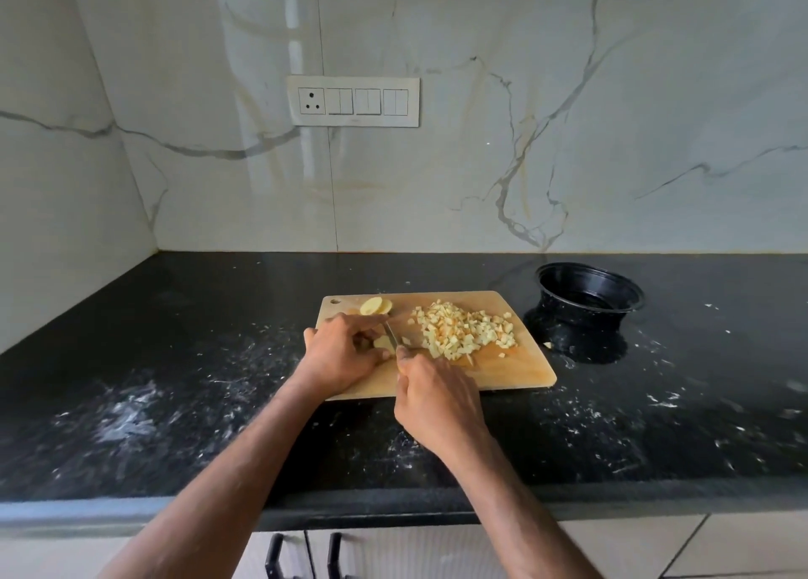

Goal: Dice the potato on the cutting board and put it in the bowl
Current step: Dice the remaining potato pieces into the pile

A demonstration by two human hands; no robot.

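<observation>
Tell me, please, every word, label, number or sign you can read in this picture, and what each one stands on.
None: no readable text anywhere.
The switch plate on the wall has a socket and switches but no visible lettering.
The bowl, board and knife show no marks.

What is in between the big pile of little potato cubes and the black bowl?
In the head view, only bare board: the right edge of the wooden cutting board, between the pile of diced potato and the round black plastic bowl.
</observation>
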